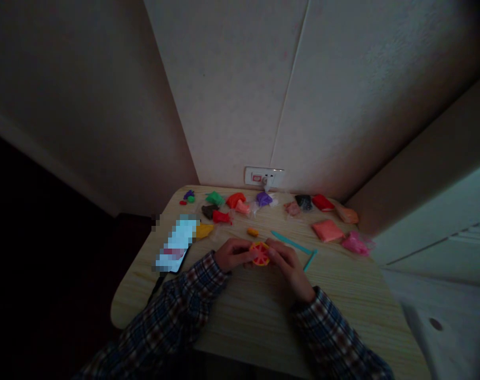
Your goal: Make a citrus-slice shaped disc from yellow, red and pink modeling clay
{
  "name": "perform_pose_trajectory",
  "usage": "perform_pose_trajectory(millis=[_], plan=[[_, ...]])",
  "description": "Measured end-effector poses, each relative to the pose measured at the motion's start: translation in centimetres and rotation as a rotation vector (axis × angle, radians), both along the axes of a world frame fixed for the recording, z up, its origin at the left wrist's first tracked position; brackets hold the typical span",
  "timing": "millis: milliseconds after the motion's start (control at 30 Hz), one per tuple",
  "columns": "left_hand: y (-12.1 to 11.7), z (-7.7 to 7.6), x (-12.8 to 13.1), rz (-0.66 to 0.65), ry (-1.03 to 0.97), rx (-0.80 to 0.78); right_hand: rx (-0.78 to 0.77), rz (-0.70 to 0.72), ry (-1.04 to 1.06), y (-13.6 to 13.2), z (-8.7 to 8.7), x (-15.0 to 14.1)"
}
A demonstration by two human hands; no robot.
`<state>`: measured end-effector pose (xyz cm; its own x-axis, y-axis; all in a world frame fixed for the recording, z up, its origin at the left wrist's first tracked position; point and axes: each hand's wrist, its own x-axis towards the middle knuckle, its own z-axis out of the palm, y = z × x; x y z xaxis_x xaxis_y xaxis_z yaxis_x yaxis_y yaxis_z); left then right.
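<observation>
A small round clay piece (pixel 260 254), orange at the rim with a red face marked by spokes, sits between my two hands above the wooden table (pixel 263 311). My left hand (pixel 232 254) pinches its left side with curled fingers. My right hand (pixel 289 262) closes on its right side. Both arms wear plaid sleeves. A small orange clay lump (pixel 253 231) lies just beyond the hands.
Several bagged clay lumps in green (pixel 215 198), red (pixel 235 200), purple (pixel 264 199), black, orange (pixel 327 230) and pink (pixel 354 243) line the table's far side. Two teal sculpting sticks (pixel 293 244) lie right of my hands. A phone (pixel 177 244) lies at left. A wall socket (pixel 263 177) is behind.
</observation>
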<state>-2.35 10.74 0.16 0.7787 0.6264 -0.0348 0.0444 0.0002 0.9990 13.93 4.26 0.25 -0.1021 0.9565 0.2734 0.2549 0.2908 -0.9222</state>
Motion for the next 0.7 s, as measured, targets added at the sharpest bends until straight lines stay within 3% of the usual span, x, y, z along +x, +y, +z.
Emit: perform_pose_trajectory(millis=[500,700], plan=[[0.04,0.36,0.00,0.043,-0.012,0.024,-0.010,0.084,-0.027,-0.11,0.50,0.05],[0.04,0.28,-0.05,0.011,-0.008,0.035,-0.003,0.035,-0.034,0.00,0.26,-0.05]])
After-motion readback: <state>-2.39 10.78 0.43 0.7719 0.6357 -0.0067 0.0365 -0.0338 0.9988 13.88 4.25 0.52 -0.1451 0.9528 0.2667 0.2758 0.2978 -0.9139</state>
